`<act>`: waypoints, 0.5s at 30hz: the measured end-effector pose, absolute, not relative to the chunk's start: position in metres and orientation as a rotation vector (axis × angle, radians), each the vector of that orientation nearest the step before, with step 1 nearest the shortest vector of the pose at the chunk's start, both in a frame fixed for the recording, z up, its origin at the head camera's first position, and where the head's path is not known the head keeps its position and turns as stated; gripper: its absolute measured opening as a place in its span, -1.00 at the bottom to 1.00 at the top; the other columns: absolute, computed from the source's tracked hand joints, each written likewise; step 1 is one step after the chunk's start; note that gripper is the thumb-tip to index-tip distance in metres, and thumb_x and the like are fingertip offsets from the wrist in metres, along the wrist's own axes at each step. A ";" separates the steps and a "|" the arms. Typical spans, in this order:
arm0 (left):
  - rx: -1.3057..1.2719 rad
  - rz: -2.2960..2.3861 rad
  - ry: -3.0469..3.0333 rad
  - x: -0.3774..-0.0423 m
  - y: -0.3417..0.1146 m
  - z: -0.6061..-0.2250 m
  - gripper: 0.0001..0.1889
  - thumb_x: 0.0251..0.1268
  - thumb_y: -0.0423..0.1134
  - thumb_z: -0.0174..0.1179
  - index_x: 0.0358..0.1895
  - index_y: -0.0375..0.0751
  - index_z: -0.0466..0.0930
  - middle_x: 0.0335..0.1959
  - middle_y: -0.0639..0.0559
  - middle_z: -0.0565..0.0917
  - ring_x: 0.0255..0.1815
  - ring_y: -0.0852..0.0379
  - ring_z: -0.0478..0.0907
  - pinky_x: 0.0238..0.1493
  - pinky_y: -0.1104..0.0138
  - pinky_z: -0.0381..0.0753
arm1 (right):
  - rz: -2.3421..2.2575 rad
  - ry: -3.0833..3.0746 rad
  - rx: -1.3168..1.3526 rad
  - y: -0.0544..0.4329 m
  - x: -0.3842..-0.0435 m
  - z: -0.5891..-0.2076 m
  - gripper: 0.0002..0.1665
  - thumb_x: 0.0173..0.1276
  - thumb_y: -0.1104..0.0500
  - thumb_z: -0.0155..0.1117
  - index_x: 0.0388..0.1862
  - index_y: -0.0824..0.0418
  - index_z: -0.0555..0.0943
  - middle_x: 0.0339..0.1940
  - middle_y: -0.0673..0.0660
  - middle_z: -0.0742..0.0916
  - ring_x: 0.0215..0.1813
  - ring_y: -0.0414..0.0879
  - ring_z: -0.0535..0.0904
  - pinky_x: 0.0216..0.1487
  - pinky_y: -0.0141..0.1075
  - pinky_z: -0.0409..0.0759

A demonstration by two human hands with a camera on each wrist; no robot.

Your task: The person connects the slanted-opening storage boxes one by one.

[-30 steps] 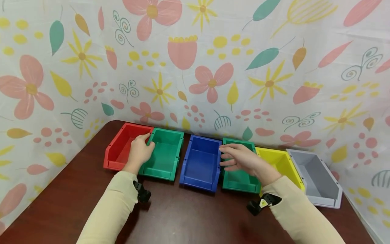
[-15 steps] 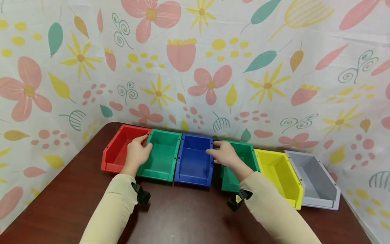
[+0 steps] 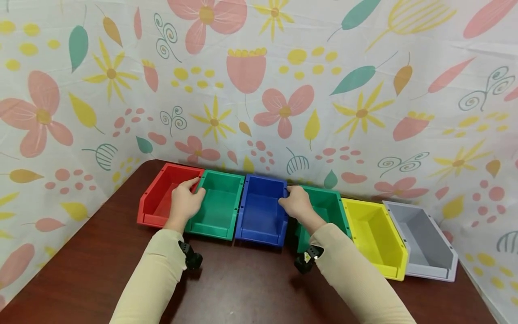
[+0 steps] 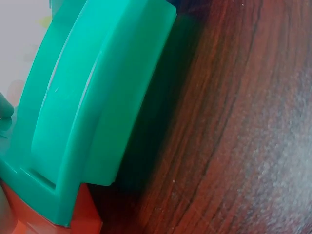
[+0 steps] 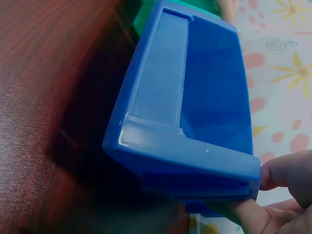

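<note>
In the head view, my left hand (image 3: 186, 202) pinches the left wall of a green bin (image 3: 218, 207), thumb inside it and fingers toward the red bin (image 3: 162, 198). Up close in the left wrist view, the green bin (image 4: 92, 97) shows its front lip, with a fingertip at the left edge. Close against its right side stands a blue bin (image 3: 261, 211), whose right rim my right hand (image 3: 297, 202) pinches. The right wrist view shows thumb and fingers on either side of that wall of the blue bin (image 5: 214, 83).
To the right follow a second green bin (image 3: 323, 202), partly behind my right hand, a yellow bin (image 3: 372, 229) and a grey bin (image 3: 425, 238). All stand on a dark brown table (image 3: 234, 288) before a flower-patterned cloth (image 3: 259, 90).
My right hand has moved left from above the second green bin and taken hold of the blue bin's right rim. The blue bin has shifted left against the first green bin. My left hand has stayed.
</note>
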State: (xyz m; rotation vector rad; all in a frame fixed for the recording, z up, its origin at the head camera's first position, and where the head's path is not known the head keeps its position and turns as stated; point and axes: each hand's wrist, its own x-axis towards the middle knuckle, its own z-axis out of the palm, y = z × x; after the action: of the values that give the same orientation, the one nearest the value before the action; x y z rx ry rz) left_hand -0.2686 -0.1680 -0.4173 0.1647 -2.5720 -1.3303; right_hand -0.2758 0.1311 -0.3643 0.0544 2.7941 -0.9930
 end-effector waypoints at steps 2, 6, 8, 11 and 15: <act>0.167 -1.335 -2.568 -0.269 -0.168 -0.417 -0.49 0.33 -0.15 -0.01 0.34 -0.18 0.36 0.31 -0.20 0.43 0.09 -0.16 0.46 -0.07 0.07 0.54 | -1.062 2.774 0.055 0.134 -0.276 -0.363 -0.29 0.36 0.20 0.05 0.46 0.32 0.16 -0.15 0.31 0.69 -0.73 -0.20 0.32 -0.51 -0.30 0.40; 0.162 -1.341 -2.564 -0.269 -0.168 -0.417 -0.48 0.33 -0.15 0.00 0.35 -0.18 0.36 0.31 -0.20 0.43 0.10 -0.16 0.45 -0.07 0.05 0.55 | -1.202 2.690 0.066 0.139 -0.275 -0.360 -0.27 0.35 0.23 0.01 0.48 0.27 0.12 -0.69 0.06 0.53 -0.77 -0.19 0.23 -0.56 -0.28 0.41; 0.162 -1.333 -2.565 -0.269 -0.168 -0.418 -0.48 0.33 -0.14 0.00 0.35 -0.18 0.36 0.30 -0.19 0.44 0.03 -0.14 0.47 -0.11 0.09 0.55 | -1.256 2.654 0.061 0.141 -0.274 -0.360 -0.26 0.34 0.24 0.00 0.49 0.26 0.11 -0.78 -0.03 0.41 -0.78 -0.19 0.19 -0.56 -0.28 0.39; 0.161 -1.320 -2.566 -0.268 -0.167 -0.417 -0.48 0.33 -0.14 0.01 0.34 -0.18 0.37 0.20 -0.20 0.51 -0.25 -0.10 0.53 -0.22 0.17 0.53 | -1.336 2.611 0.046 0.145 -0.273 -0.359 -0.25 0.32 0.27 0.00 0.49 0.26 0.10 -0.81 -0.06 0.32 -0.78 -0.19 0.15 -0.59 -0.31 0.33; 0.164 -1.314 -2.569 -0.267 -0.166 -0.417 -0.49 0.34 -0.15 0.01 0.34 -0.17 0.37 -0.16 -0.23 0.58 -0.69 -0.01 0.35 -0.40 0.26 0.39 | -1.425 2.561 0.048 0.149 -0.271 -0.358 -0.23 0.30 0.29 0.02 0.50 0.26 0.09 -0.78 -0.11 0.34 -0.77 -0.19 0.12 -0.59 -0.32 0.27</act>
State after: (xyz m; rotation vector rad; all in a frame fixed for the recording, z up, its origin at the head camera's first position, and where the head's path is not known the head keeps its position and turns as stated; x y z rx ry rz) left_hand -0.2670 -0.1663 -0.4165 0.1635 -2.5693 -1.3139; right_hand -0.2711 0.1495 -0.3580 0.0484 2.5613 -1.4252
